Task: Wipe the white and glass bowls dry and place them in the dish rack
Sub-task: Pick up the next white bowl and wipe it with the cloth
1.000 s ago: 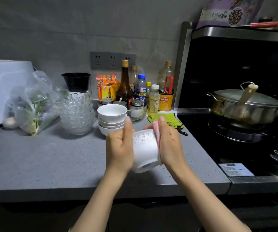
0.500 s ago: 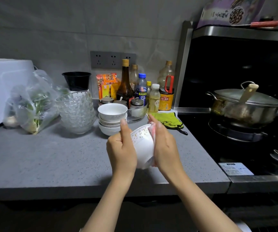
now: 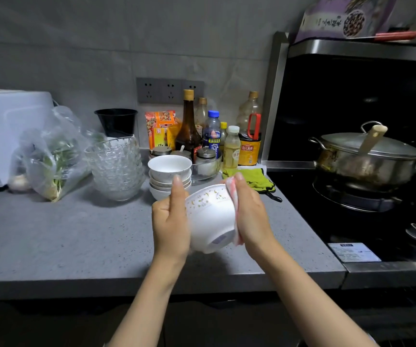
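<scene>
filling the view from 9 o'clock through the centre: a grey speckled countertop (image 3: 64,241). taking up the whole 3 o'clock side: a black stove (image 3: 352,221). sitting at the far 9 o'clock edge, on the counter: a white appliance (image 3: 6,136). resting on a burner at 3 o'clock: a lidded steel pot (image 3: 367,166). slumping just beside the appliance, toward the centre: a clear plastic bag (image 3: 51,156) of greens. crowding the wall at 12 o'clock: a cluster of sauce bottles (image 3: 189,126).

standing upright at 9 o'clock of centre: a stack of glass bowls (image 3: 116,169). nesting just beside it, at the very centre, mouths up: a stack of white bowls (image 3: 169,171).

hanging clear of the counter at 6 o'clock, just below centre: a white bowl (image 3: 209,221) with small specks near the rim, tipped so the mouth faces 12 o'clock and the foot faces the person.

gripping the bowl's 9 o'clock side: the left hand (image 3: 170,221), thumb straight up along the outer wall, other fingers hidden behind. wrapping the bowl's 3 o'clock side: the right hand (image 3: 252,216), fingers curled over the rim.

lying at 1 o'clock of the bowl, near the stove's edge: a green cloth (image 3: 254,177). pinched between the right hand and the bowl's outer wall: a pink cloth (image 3: 231,190).
</scene>
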A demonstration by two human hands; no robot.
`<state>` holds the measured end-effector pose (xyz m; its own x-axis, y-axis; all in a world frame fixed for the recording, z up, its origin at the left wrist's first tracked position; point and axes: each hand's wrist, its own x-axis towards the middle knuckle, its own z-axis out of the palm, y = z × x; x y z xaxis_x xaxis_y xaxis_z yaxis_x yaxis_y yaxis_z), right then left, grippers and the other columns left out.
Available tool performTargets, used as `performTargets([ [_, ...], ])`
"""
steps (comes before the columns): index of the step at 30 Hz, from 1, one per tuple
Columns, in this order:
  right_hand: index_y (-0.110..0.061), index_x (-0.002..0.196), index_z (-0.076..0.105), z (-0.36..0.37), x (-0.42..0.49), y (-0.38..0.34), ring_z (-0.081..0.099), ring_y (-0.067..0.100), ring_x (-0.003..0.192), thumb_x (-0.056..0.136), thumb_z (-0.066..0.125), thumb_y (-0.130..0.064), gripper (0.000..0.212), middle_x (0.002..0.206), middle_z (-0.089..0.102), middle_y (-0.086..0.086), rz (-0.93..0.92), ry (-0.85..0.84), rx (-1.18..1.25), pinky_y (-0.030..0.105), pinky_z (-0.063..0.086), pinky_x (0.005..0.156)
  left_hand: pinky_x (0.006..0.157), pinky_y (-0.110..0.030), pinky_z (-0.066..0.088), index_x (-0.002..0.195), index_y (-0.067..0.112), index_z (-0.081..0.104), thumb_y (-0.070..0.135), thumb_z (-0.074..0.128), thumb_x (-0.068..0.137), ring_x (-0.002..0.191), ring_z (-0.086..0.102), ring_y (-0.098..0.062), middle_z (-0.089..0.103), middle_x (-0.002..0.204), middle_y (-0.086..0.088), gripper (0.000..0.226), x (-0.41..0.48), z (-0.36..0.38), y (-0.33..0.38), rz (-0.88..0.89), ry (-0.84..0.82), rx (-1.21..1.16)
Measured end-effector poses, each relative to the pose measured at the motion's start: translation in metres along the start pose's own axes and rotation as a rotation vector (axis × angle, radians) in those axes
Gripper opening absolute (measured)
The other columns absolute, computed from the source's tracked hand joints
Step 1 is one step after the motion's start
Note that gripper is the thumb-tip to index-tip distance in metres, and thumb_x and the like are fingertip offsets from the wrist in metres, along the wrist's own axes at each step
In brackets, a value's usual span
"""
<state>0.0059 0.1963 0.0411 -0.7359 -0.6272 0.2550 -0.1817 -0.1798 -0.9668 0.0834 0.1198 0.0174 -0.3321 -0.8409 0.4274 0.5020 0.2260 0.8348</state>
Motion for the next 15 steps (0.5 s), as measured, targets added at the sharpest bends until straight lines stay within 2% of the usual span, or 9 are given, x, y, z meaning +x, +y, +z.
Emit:
performTargets([
  [2, -0.031, 0.113, 0.054, -0.002, 0.0, -0.002, 0.061, -0.008, 0.072, 0.101, 0.035, -0.04, 0.024, 0.088, 0.056, -0.026, 0.04, -0.02, 0.062, 0.014, 0.047, 0.063, 0.047, -0.019, 0.044, 0.053, 0.016, 0.065, 0.048, 0.044, 0.083, 0.05, 0.061, -0.007, 0.062, 0.053, 0.003, 0.048, 0.001, -0.001, 0.003, -0.04, 0.026, -0.068],
  [4, -0.011, 0.106, 0.067, -0.003, 0.001, -0.005, 0.064, -0.006, 0.065, 0.101, 0.037, -0.039, 0.042, 0.075, 0.068, -0.021, 0.057, -0.025, 0.023, 0.039, 0.05, 0.081, 0.044, -0.017, 0.043, 0.05, 0.018, 0.062, 0.045, 0.043, 0.088, 0.047, 0.059, -0.006, 0.06, 0.049, 0.002, 0.05, 0.001, -0.002, 0.003, -0.064, 0.016, -0.086],
  [5, 0.002, 0.1, 0.068, -0.003, 0.001, -0.006, 0.061, -0.002, 0.079, 0.102, 0.037, -0.037, 0.05, 0.082, 0.065, -0.015, 0.06, -0.011, -0.023, 0.045, 0.048, 0.083, 0.043, -0.017, 0.041, 0.053, 0.012, 0.058, 0.046, 0.042, 0.088, 0.045, 0.057, -0.006, 0.057, 0.047, 0.003, 0.051, 0.001, -0.003, 0.003, -0.064, -0.009, -0.07],
  [6, 0.004, 0.084, 0.068, -0.004, 0.002, -0.007, 0.064, 0.017, 0.057, 0.102, 0.037, -0.036, 0.053, 0.063, 0.068, 0.01, 0.047, 0.007, -0.065, 0.041, 0.049, 0.074, 0.043, -0.018, 0.039, 0.055, 0.007, 0.053, 0.048, 0.041, 0.086, 0.044, 0.055, -0.007, 0.055, 0.045, 0.003, 0.052, 0.001, -0.004, 0.003, -0.057, -0.043, -0.034],
  [7, -0.004, 0.062, 0.059, -0.005, 0.004, -0.008, 0.039, 0.014, 0.04, 0.102, 0.037, -0.035, 0.055, 0.046, 0.041, 0.004, 0.017, 0.026, -0.09, 0.031, 0.046, 0.059, 0.044, -0.019, 0.038, 0.055, 0.003, 0.048, 0.051, 0.042, 0.085, 0.043, 0.053, -0.009, 0.052, 0.045, 0.002, 0.057, 0.003, -0.007, 0.003, -0.038, -0.083, 0.017],
  [9, -0.018, 0.048, 0.034, -0.007, 0.008, -0.008, 0.036, 0.009, 0.036, 0.102, 0.036, -0.032, 0.057, 0.042, 0.036, -0.005, -0.03, 0.049, -0.129, 0.02, 0.029, 0.041, 0.051, -0.027, 0.036, 0.055, -0.004, 0.043, 0.063, 0.044, 0.089, 0.048, 0.049, -0.014, 0.049, 0.048, -0.009, 0.075, 0.008, -0.013, 0.003, 0.013, -0.186, 0.154],
  [11, -0.019, 0.046, 0.031, -0.009, 0.014, -0.004, 0.037, 0.012, 0.038, 0.103, 0.037, -0.032, 0.059, 0.04, 0.033, -0.005, -0.112, 0.041, -0.181, 0.022, 0.024, 0.039, 0.055, -0.035, 0.033, 0.058, -0.007, 0.042, 0.072, 0.038, 0.083, 0.053, 0.046, -0.022, 0.049, 0.054, -0.019, 0.083, 0.015, -0.016, 0.007, 0.085, -0.279, 0.324],
  [13, -0.017, 0.044, 0.035, -0.007, 0.015, 0.0, 0.04, 0.017, 0.042, 0.099, 0.04, -0.04, 0.06, 0.042, 0.035, 0.002, -0.229, 0.01, -0.23, 0.026, 0.022, 0.043, 0.054, -0.042, 0.037, 0.056, 0.0, 0.047, 0.073, 0.031, 0.081, 0.056, 0.049, -0.031, 0.054, 0.057, -0.018, 0.078, 0.017, -0.012, 0.016, 0.176, -0.341, 0.518],
  [15, -0.017, 0.041, 0.036, -0.004, 0.015, 0.003, 0.038, 0.016, 0.042, 0.094, 0.04, -0.045, 0.06, 0.041, 0.035, -0.002, -0.313, -0.012, -0.285, 0.028, 0.02, 0.044, 0.053, -0.041, 0.039, 0.052, 0.005, 0.045, 0.069, 0.028, 0.085, 0.057, 0.053, -0.03, 0.055, 0.053, -0.012, 0.074, 0.015, -0.002, 0.023, 0.259, -0.329, 0.68],
])
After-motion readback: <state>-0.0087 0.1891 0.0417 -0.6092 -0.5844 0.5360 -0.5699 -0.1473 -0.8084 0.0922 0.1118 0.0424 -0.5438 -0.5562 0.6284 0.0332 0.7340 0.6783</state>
